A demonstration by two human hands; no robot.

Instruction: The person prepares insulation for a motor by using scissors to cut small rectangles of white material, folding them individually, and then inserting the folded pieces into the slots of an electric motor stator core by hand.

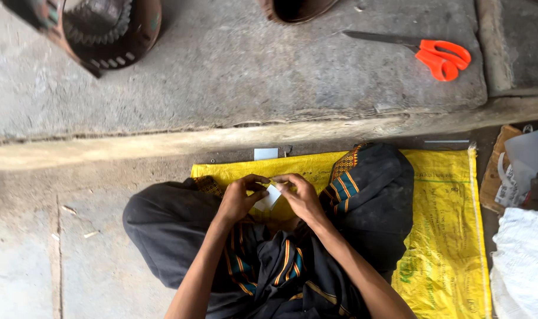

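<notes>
I sit cross-legged in dark trousers on a yellow woven sack (446,212). My left hand (240,198) and my right hand (300,196) meet above my lap, and both pinch a small white piece (268,198) between the fingertips. The piece is mostly hidden by my fingers, so I cannot tell its material. A second small pale rectangular piece (265,153) lies on the ground just beyond the sack's far edge.
Orange-handled scissors (429,52) lie on a raised concrete slab (251,71) ahead. A dark round metal object (103,29) sits at the slab's top left. Cardboard and papers (520,168) and a white sack (526,266) are on my right.
</notes>
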